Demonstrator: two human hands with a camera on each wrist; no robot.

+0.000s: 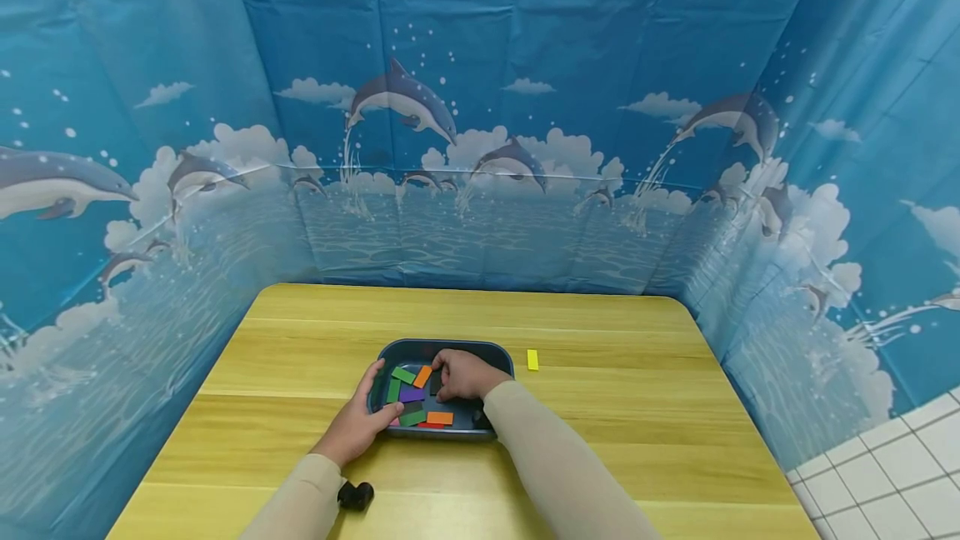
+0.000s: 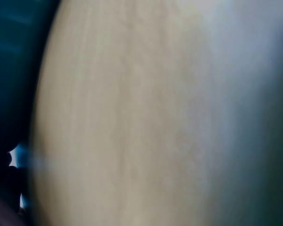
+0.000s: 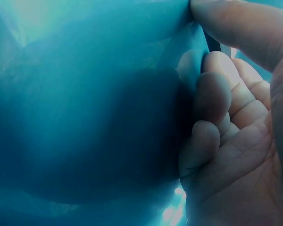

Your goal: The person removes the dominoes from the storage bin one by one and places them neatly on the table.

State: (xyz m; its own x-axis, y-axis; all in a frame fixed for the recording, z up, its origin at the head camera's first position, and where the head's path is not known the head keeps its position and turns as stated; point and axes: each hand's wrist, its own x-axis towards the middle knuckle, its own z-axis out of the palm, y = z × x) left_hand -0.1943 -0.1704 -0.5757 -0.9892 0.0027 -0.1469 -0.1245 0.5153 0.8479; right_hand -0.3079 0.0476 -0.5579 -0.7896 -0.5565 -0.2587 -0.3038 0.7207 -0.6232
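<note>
A dark blue plastic tray (image 1: 446, 433) stands on the table, with several coloured flat blocks in its left half: green (image 1: 403, 375), orange (image 1: 423, 377), purple (image 1: 411, 394) and others. My left hand (image 1: 360, 422) holds the tray's left end, fingers along the left side and thumb over the front left corner. Inside the tray, my right hand (image 1: 463, 375) pinches a black block (image 1: 436, 382) between thumb and fingers. In the right wrist view a dark edge of that block (image 3: 211, 43) shows between thumb and fingertips. The left wrist view is mostly blurred tabletop.
A yellow block (image 1: 532, 360) lies on the wooden table (image 1: 615, 407) just right of the tray. A blue dolphin-print curtain (image 1: 480, 223) surrounds the table's back and sides. White tiles (image 1: 892, 473) show at the lower right.
</note>
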